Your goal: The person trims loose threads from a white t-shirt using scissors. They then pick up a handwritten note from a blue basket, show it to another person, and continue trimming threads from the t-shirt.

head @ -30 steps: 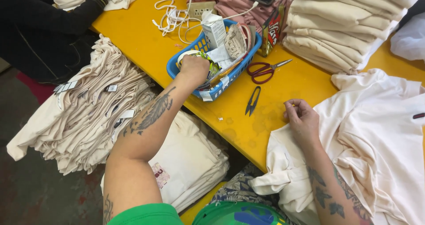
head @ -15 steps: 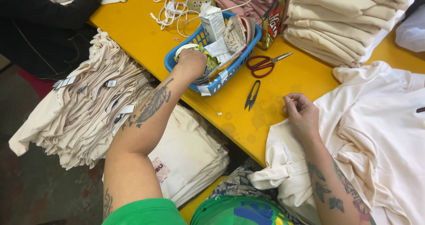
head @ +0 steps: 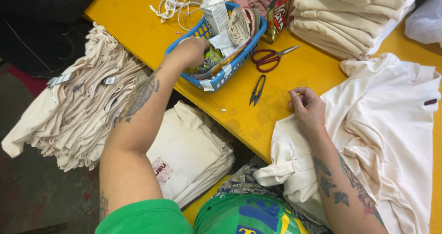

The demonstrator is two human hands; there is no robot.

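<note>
The left hand (head: 192, 50) is curled into the blue basket (head: 216, 80) among light, crumply paper tags, its grasp hidden, while the soft, limp cream garment (head: 391, 123) at the bench's right is pinched at its edge by the right hand (head: 307, 109).

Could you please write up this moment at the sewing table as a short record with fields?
Left hand: reaching into the blue basket, among paper and packets; what it grips is hidden
Right hand: resting on the cream garment at the table's edge
Table: yellow
Between the hands: small thread snips, red-handled scissors
Far side: folded cream stack, white cord
Below the table: draped cream garments
</note>
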